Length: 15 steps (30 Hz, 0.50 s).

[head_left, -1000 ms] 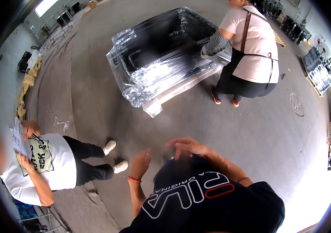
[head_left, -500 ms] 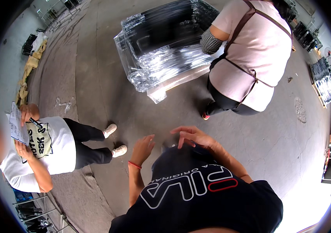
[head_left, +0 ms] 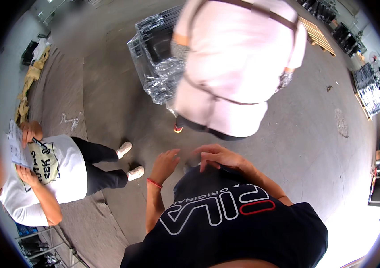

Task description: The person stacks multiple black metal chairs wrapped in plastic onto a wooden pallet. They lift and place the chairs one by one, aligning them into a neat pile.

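In front of my body, my left hand [head_left: 165, 164] is raised with its fingers apart and nothing in it. A red band circles that wrist. My right hand [head_left: 219, 157] hovers beside it, fingers spread and loosely bent, also holding nothing. The two hands do not touch each other. Beyond them stands a large stack of black goods wrapped in clear film [head_left: 156, 49]. A person in a pale pink top with brown straps [head_left: 230, 67] stands with their back to me and hides much of that stack.
At the left, a person in a white T-shirt [head_left: 67, 163] holds papers [head_left: 18, 145] and a pen. A wooden pallet [head_left: 317, 35] lies far right, with a wrapped stack [head_left: 368, 89] along the right side. A metal rack [head_left: 47, 245] is at lower left.
The person in pink has moved left, across the wrapped stack, covering more of it and revealing the wooden pallet behind. My hands stay nearly where they were.
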Each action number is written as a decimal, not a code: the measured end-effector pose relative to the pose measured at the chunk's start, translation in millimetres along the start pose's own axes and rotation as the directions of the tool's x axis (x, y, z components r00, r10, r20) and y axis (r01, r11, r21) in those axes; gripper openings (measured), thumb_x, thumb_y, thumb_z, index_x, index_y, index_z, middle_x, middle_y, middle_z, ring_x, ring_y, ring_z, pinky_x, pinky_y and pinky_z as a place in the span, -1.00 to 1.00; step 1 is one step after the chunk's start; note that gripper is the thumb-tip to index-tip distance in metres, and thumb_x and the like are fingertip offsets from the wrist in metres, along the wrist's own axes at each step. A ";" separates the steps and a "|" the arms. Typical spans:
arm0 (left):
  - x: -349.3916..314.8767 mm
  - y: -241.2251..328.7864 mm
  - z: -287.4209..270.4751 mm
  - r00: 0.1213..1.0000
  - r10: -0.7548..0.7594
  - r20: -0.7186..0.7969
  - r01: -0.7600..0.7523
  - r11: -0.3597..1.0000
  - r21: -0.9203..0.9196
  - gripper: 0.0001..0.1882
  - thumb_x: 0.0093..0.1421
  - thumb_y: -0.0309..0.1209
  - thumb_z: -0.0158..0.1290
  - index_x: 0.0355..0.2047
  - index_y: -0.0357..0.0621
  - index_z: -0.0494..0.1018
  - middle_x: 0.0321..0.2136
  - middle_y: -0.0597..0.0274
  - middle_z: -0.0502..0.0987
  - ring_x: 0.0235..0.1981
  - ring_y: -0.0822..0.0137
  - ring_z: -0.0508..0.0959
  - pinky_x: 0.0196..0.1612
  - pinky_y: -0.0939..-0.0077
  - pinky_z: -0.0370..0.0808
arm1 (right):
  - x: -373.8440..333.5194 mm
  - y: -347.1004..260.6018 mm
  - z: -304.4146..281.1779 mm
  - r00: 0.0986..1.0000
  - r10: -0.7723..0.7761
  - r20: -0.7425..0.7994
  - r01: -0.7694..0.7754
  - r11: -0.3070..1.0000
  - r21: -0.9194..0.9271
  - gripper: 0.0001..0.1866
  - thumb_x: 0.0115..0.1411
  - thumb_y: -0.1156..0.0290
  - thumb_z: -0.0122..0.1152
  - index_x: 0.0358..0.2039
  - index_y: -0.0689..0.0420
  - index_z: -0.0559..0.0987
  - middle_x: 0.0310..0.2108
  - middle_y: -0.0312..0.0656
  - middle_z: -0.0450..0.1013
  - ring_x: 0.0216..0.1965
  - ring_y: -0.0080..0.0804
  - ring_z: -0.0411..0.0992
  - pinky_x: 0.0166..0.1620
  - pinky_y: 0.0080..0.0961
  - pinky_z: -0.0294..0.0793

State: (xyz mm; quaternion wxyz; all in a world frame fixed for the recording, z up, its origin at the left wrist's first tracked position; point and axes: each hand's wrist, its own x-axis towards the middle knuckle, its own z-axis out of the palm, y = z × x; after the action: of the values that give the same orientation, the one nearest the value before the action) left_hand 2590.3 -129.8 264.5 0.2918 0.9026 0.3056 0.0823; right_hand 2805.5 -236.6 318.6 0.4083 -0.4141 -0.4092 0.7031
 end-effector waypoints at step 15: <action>35.2 30.9 5.7 0.986 0.093 0.139 -0.057 0.968 -0.246 -0.73 0.07 -0.42 -0.05 -0.20 -0.22 0.35 -0.27 0.04 0.44 -0.23 0.17 0.45 -0.20 0.44 0.36 | -8.5 -21.8 -14.0 0.998 -0.053 -0.023 0.053 0.998 0.019 -0.66 0.16 0.37 -0.17 -0.05 0.16 0.33 -0.44 -0.21 0.43 -0.50 -0.62 0.32 -0.44 -0.72 0.31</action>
State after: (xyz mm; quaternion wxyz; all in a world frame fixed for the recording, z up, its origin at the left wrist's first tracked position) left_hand 2635.9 -131.2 276.6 0.4181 0.8750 0.2363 0.0619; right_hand 2826.2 -233.8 336.1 0.4355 -0.4069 -0.4085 0.6913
